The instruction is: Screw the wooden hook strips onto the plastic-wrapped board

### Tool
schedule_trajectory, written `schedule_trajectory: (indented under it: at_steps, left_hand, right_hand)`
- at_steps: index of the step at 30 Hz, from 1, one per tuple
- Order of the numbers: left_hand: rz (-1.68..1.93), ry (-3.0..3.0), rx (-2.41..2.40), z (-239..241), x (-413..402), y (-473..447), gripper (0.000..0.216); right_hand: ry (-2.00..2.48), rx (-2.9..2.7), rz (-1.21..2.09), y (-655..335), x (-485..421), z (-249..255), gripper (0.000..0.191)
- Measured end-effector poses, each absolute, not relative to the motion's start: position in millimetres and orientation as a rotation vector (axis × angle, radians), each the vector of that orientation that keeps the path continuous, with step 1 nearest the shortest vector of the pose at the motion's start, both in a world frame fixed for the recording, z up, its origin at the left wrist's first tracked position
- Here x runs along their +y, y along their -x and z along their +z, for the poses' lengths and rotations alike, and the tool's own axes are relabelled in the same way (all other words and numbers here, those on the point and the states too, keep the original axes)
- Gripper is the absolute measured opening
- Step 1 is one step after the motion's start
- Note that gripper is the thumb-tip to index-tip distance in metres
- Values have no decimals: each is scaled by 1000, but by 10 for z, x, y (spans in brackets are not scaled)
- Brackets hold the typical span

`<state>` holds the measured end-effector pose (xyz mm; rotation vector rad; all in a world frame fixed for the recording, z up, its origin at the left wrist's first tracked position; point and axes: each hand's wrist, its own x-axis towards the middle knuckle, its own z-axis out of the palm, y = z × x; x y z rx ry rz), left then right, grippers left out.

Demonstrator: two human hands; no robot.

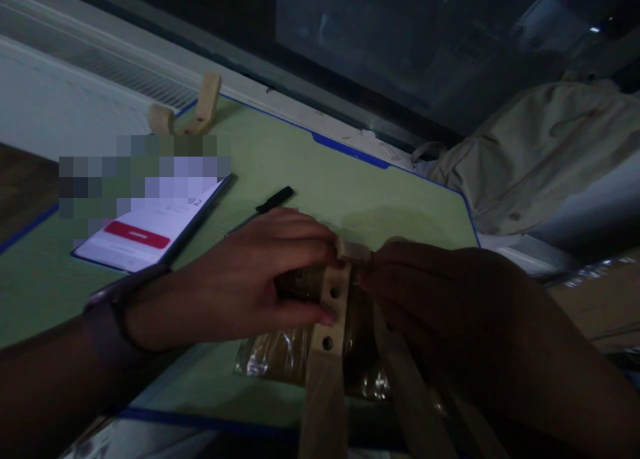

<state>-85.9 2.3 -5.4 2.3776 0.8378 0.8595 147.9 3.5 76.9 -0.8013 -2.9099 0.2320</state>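
Note:
My left hand grips the upper end of a light wooden bar with drilled holes, thumb and fingers wrapped round it. My right hand is pinched at the top of the same bar, beside a small wooden block. What its fingertips hold is too dark to name. A second wooden bar slants under my right hand. Beneath both lies a clear plastic bag on the green mat. A dark watch sits on my left wrist.
A phone or tablet with a red button on its screen lies at the left. A black pen rests behind my left hand. A wooden U-shaped piece stands at the mat's far corner. A beige cloth bag lies at the right.

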Motion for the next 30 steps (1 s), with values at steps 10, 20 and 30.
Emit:
schedule_trajectory:
  at_steps: [10,20,30]
  left_hand:
    - [898,-2312,888,-155,-9,847,47]
    - [919,-2293,885,-155,0,819,43]
    - [925,-2249,838,-120,15,792,35]
  right_hand:
    - [808,-2898,132,-1450,31,797,36]
    - [788,-2876,218,-1396,20,709,23]
    - [770,-3019,73,-1341,55,625,15]
